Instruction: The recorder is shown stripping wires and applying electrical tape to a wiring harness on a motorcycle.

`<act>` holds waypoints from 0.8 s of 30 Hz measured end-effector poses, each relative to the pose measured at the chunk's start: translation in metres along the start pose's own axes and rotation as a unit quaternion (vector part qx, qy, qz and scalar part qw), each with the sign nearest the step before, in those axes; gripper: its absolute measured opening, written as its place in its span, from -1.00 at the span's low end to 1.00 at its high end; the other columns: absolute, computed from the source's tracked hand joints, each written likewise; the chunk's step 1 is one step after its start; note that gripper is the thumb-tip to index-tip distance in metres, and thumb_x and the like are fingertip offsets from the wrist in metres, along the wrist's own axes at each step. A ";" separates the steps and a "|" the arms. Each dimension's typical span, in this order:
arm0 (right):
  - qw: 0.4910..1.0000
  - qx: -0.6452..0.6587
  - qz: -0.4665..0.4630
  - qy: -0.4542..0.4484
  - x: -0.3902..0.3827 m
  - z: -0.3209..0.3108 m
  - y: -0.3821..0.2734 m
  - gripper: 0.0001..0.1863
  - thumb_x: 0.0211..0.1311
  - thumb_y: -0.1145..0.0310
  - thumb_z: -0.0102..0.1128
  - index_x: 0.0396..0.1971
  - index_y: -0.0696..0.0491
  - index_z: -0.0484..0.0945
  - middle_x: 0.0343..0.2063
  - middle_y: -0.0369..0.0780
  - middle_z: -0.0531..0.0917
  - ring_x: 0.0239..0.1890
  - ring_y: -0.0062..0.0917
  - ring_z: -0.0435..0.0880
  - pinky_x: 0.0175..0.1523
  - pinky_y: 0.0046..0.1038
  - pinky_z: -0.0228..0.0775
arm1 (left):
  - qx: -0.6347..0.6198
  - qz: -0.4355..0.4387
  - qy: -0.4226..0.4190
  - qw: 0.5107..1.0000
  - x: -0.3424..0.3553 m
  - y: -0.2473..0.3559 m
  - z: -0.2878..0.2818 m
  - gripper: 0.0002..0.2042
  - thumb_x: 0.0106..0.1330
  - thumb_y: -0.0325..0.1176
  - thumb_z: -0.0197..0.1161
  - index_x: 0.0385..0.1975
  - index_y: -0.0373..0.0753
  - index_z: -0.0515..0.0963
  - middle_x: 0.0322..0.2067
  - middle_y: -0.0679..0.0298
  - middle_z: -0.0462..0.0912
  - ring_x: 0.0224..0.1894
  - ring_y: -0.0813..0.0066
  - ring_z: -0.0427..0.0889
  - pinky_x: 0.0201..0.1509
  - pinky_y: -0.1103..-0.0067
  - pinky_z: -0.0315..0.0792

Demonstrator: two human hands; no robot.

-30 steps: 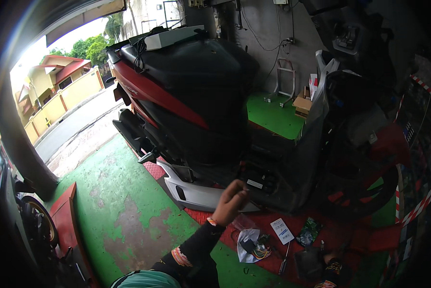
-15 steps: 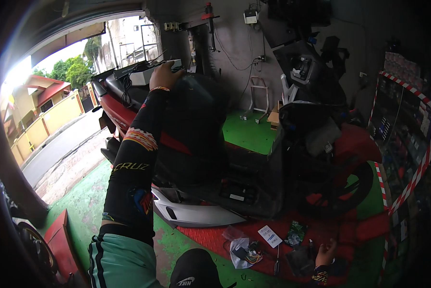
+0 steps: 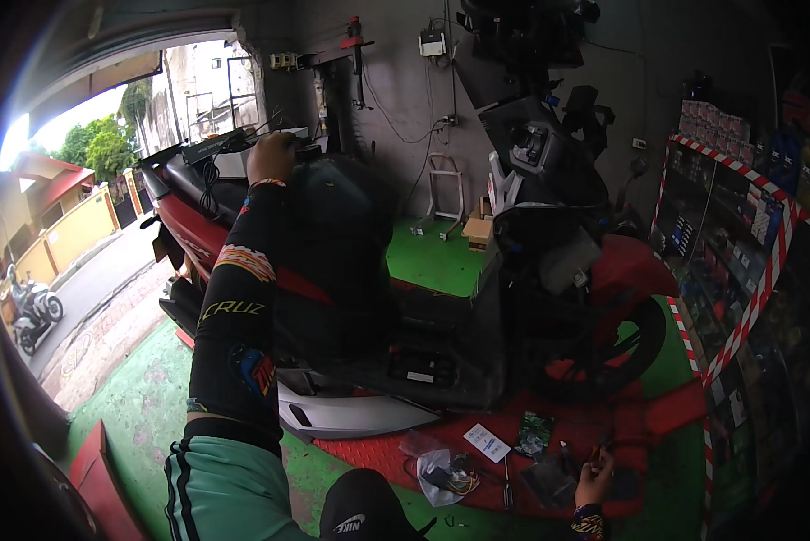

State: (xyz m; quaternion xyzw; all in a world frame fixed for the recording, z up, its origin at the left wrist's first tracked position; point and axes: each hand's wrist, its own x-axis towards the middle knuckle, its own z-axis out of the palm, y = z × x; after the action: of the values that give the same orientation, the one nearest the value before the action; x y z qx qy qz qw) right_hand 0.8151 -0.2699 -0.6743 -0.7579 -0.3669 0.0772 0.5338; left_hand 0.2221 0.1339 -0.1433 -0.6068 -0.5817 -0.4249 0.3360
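Centrally, a red-and-black scooter (image 3: 333, 225) stands indoors; at ten o'clock the left hand (image 3: 271, 158) reaches over it beside a pale box (image 3: 232, 165), fingertips out of sight, so its grip cannot be told; toward five the right hand (image 3: 594, 478) is half-curled near a dark plastic pouch (image 3: 547, 485), any hold unclear; near six lies bundled wiring (image 3: 462, 480); at three stands a tape-edged cabinet (image 3: 694, 243).

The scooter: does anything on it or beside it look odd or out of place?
Yes. Low on the scooter, a recess stands uncovered, its inner parts showing; a cover probably belongs there. Beside it, coloured wires lie in a loose tangle by a whitish plastic bag on the red platform.
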 end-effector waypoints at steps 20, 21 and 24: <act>0.739 0.490 0.077 -0.456 -0.054 0.100 -0.177 -0.12 0.45 -0.25 -0.01 0.55 -0.03 -0.02 0.34 -0.14 0.39 0.37 -0.42 0.38 0.34 -0.34 0.24 | -0.496 -0.106 -0.250 0.825 -0.474 0.238 -0.090 -0.76 0.21 -0.56 0.40 -0.12 -0.41 0.69 -0.42 0.16 0.73 -0.37 0.46 0.70 -0.24 0.60 0.52; 0.696 0.548 0.153 -0.438 -0.053 0.105 -0.172 -0.16 0.45 -0.18 0.06 0.51 -0.02 0.02 0.32 -0.16 0.41 0.34 -0.39 0.41 0.31 -0.27 0.28 | -0.522 -0.109 -0.267 0.802 -0.493 0.251 -0.079 -0.75 0.19 -0.55 0.42 -0.12 -0.40 0.70 -0.41 0.15 0.73 -0.38 0.46 0.69 -0.26 0.59 0.51; 0.665 0.598 0.239 -0.379 -0.050 0.115 -0.148 -0.29 0.45 -0.07 0.16 0.39 -0.02 0.13 0.20 -0.18 0.48 0.26 -0.38 0.49 0.21 -0.23 0.38 | -0.542 -0.113 -0.302 0.776 -0.529 0.272 -0.063 -0.72 0.16 -0.53 0.46 -0.11 -0.37 0.70 -0.43 0.15 0.72 -0.43 0.48 0.65 -0.31 0.57 0.49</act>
State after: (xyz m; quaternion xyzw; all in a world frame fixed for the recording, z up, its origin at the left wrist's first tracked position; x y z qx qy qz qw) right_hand 0.6508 -0.1917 -0.6082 -0.2429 -0.2191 0.6852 0.6508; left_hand 0.5040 -0.1716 -0.5730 -0.7160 -0.3912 -0.4992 -0.2917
